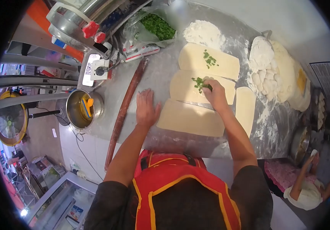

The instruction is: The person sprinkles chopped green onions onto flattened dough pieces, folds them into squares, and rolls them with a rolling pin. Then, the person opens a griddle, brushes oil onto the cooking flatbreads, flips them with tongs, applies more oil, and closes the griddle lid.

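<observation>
My right hand [215, 93] is over the middle dough sheet [180, 89], fingers pinched on chopped green onion. A small heap of chopped green onion [199, 84] lies on that sheet beside my fingertips. The far dough sheet [226, 66] carries another scatter of green bits. Nearest me, a third dough sheet [190, 120] is bare, and a narrow dough strip [245, 107] lies to the right. My left hand [146, 106] rests flat on the metal table [165, 140] with its fingers stretched out, touching no dough. Left of it lies a long reddish-brown rolling pin [126, 101].
A plastic bag of chopped greens [157, 27] stands at the back. Flour [203, 33] is heaped behind the sheets; dough pieces [266, 80] and a large dough mass [287, 73] lie right. A steel pot [82, 111] sits left. Another person [305, 188] is at lower right.
</observation>
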The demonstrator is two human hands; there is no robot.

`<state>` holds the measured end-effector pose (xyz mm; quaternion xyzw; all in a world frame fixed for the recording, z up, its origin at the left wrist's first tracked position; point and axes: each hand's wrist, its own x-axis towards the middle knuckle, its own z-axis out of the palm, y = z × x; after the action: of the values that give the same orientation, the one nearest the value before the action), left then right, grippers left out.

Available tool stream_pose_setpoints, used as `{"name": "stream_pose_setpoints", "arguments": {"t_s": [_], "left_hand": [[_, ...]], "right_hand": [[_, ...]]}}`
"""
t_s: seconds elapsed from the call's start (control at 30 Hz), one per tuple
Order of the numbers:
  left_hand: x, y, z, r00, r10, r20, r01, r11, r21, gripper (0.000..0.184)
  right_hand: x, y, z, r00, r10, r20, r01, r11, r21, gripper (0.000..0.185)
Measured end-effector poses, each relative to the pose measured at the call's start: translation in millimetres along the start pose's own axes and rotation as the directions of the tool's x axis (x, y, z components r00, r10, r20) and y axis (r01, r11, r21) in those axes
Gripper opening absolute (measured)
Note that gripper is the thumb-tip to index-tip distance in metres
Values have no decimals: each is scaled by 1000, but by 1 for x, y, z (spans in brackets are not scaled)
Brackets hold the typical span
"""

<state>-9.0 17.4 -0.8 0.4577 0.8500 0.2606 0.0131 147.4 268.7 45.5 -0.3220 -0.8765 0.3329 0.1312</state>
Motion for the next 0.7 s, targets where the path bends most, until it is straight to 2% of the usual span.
{"name": "stream_pose_setpoints", "arguments": {"t_s": [0.1,0.2,0.3,0.33,0.4,0.5,0.6,0.63,0.7], "left_hand": [[-1,-2,0,1000,12,-5,-12,1000,-5,53],[-1,-4,1,1000,21,-5,-21,1000,-11,53],[-1,-4,1,998,55,-28,-56,998,-29,51],[-1,-3,-1,997,71,-42,-73,997,-35,50],[-1,-1,-4,999,49,-12,-49,999,-4,52],[-2,-3,-2,999,39,-1,-39,999,24,53],[-2,-5,2,998,51,-21,-50,997,57,53],[-3,-5,3,998,60,-28,-58,996,70,53],[-3,-4,3,998,52,-39,-51,998,21,50]], "right_hand": [[-4,-10,-3,965,260,25,-260,946,192,19],[-28,-13,3,938,331,106,-347,875,338,16],[-66,-35,18,963,212,164,-259,894,365,15],[-77,-42,26,989,90,119,-122,944,307,17],[-92,-54,34,984,-10,180,-24,983,183,21],[-111,-49,41,980,-122,155,116,992,48,32],[-128,-40,32,994,-98,55,95,994,53,39],[-133,-37,33,998,24,49,-29,994,103,36],[-138,-34,32,991,127,33,-131,972,195,32]]}}
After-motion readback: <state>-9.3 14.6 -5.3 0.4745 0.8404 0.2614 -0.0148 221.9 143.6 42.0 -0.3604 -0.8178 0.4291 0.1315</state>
